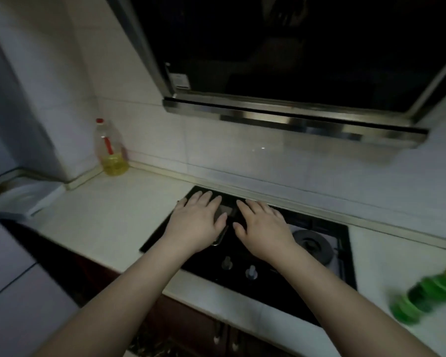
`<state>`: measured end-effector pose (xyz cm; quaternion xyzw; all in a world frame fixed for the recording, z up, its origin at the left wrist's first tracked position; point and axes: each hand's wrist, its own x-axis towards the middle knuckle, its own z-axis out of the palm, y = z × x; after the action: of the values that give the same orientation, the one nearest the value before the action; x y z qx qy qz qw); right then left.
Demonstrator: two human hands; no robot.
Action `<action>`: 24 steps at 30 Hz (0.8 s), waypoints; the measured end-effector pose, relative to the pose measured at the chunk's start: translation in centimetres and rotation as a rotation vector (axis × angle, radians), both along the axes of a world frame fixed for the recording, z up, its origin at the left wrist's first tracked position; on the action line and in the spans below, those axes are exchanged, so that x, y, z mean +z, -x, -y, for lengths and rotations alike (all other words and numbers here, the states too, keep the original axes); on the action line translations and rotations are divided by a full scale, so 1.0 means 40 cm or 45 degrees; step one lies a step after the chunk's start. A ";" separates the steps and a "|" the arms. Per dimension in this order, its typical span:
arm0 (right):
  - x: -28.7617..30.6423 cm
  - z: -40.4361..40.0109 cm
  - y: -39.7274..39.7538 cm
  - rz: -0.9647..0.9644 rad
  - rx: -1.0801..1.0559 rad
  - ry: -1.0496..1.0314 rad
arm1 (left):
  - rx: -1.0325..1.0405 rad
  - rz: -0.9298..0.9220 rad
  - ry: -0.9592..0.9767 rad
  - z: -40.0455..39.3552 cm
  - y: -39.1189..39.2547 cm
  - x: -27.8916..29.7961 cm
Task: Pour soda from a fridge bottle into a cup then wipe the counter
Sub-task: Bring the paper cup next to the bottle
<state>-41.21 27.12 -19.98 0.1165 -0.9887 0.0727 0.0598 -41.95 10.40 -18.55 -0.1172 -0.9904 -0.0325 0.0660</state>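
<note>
As we look down from a head-worn camera, we see two bare forearms reaching forward over a black glass gas hob (pixel 281 287) set into a pale white counter (pixel 108 215). Our left hand (pixel 197 222) lies palm down over the far left part of the hob, its fingers (pixel 206 198) straight and close together, holding nothing we can make out. Our right hand (pixel 263 225) lies just beside it, also palm down, with its fingers (pixel 255 206) straight and slightly spread, the thumb pointing towards the left hand. Between and under the two hands a grey metal part shows, too dim to identify, and we cannot tell whether the palms actually touch it.

To the right of the right hand sits a round grey burner cap (pixel 313 244). Nearer to us, two small metal control knobs (pixel 238 267) stand on the front strip of the hob.

In the far left corner of the counter, against the white tiled wall (pixel 216 140), stands a clear plastic bottle with a red cap and a red handle (pixel 111 148), holding a low layer of yellow liquid. It carries no readable label. At the right edge, on the counter, lies a blurred green ridged object with a yellow end (pixel 428 295), well apart from both hands.

Above the hob hangs a dark glass extractor hood with a brushed steel lower edge (pixel 294 117). A small white sticker (pixel 180 81) on its left side bears print too small to read.

At the far left we see white appliance surfaces (pixel 11 266), blurred.

No cup or cloth is in view.
</note>
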 end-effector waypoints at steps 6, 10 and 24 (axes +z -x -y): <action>0.001 -0.128 -0.060 -0.022 -0.290 -0.010 | -0.297 0.010 -0.043 -0.143 0.029 -0.003; -0.012 -0.207 -0.119 -0.016 -0.472 -0.024 | -0.498 -0.053 -0.056 -0.251 0.028 -0.012; -0.030 -0.537 -0.462 0.074 -1.060 -0.098 | -1.147 -0.014 -0.035 -0.690 -0.156 -0.031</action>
<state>-22.73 48.62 -21.18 -0.2932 -0.9546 0.0087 0.0517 -35.69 38.00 -19.78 -0.5358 -0.8397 -0.0707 0.0523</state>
